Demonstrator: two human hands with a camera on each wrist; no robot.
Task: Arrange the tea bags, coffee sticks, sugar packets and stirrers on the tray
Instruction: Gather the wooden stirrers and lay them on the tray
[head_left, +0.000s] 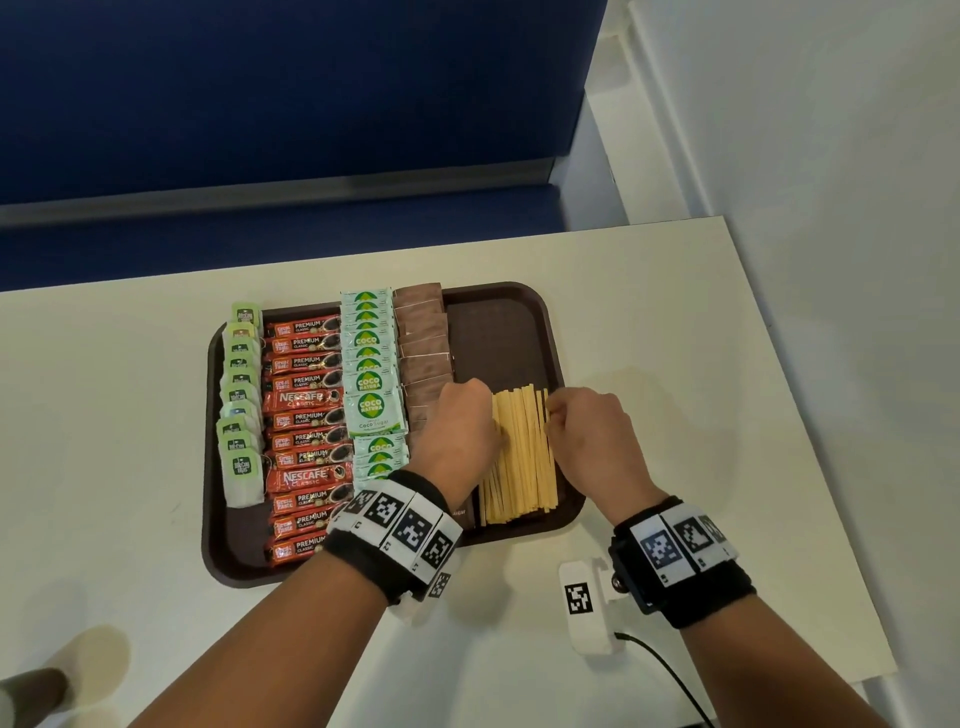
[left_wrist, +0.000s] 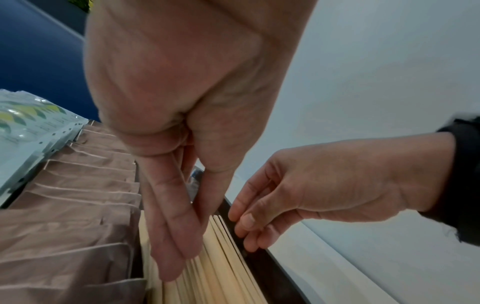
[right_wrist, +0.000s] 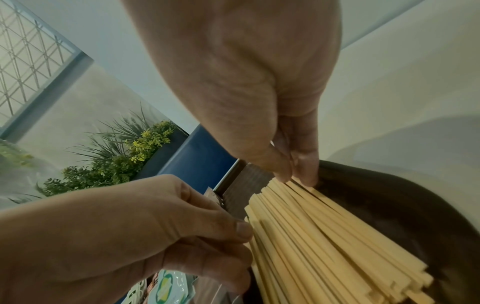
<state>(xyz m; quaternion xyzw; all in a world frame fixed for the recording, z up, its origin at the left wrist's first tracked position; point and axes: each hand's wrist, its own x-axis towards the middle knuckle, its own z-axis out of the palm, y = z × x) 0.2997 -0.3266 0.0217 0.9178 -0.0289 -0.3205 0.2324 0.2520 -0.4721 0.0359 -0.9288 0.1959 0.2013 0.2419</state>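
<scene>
A dark brown tray (head_left: 498, 332) holds rows, from left to right: tea bags (head_left: 240, 415), red coffee sticks (head_left: 306, 441), green-and-white sugar packets (head_left: 370, 374), brown packets (head_left: 423, 343) and a bundle of pale wooden stirrers (head_left: 522, 452). My left hand (head_left: 467, 426) presses its straight fingers (left_wrist: 179, 257) against the bundle's left side. My right hand (head_left: 558, 415) touches the bundle's right side near the far end with its fingertips (right_wrist: 298, 176). Neither hand wraps round the stirrers (right_wrist: 324, 246). The bundle lies flat, slightly fanned.
The tray sits on a white table (head_left: 675, 338) whose right edge is close by. A white device (head_left: 584, 608) with a marker and a black cable lies just in front of the tray. A blue partition (head_left: 260, 130) stands behind the table. The tray's far right part is bare.
</scene>
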